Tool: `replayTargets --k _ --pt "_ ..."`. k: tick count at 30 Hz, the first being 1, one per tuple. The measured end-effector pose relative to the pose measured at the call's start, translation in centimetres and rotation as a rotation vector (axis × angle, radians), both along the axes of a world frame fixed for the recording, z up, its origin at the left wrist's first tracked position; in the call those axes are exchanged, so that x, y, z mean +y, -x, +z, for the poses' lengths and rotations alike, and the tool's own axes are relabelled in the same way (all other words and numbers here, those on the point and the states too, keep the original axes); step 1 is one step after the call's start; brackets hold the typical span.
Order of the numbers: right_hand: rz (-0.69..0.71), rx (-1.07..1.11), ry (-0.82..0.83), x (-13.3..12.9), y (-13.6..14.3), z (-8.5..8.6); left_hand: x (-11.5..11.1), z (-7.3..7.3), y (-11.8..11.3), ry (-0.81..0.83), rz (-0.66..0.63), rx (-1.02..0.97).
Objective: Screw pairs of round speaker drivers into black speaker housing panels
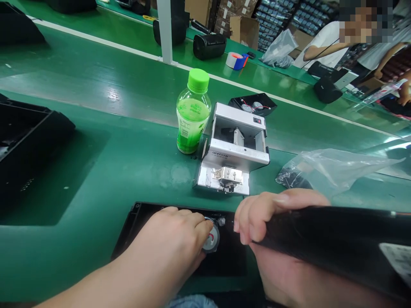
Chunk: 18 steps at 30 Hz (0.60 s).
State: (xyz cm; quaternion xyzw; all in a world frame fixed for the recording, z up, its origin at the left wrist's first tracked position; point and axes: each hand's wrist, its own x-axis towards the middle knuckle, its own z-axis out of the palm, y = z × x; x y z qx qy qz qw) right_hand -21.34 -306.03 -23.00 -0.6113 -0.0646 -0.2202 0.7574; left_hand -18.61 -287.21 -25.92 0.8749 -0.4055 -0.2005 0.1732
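Observation:
A black panel (231, 261) lies flat on the green bench in front of me. My left hand (180, 235) reaches over it, fingers curled round a small round speaker driver (211, 241) with a grey back and a red mark. Part of the driver is hidden under that hand. Coming in from the right, my right hand (263, 218) grips a long black object (327, 239) with a white label; its kind cannot be made out. Just beyond the panel stands a silver screw feeder (237, 149) lettered WEIXIN.
A green-capped bottle (193, 113) stands beside the feeder. A clear plastic bag (334, 169) lies to the right, a black housing (28, 145) to the left. Behind are a black panel with drivers (253, 105), a tape roll (236, 61), a white post (165, 32) and people.

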Motion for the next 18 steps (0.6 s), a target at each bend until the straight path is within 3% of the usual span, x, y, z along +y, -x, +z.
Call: replayTargets --k 12,18 --pt "0.085 -0.063 -0.004 1.2 -0.4 -1.7 -0.3 0.5 -0.4 -0.048 -0.005 -0.040" --pt "0.001 -0.101 -0.020 1.7 -0.2 -2.1 -0.6 1.4 -0.6 -0.100 -0.010 -0.018"
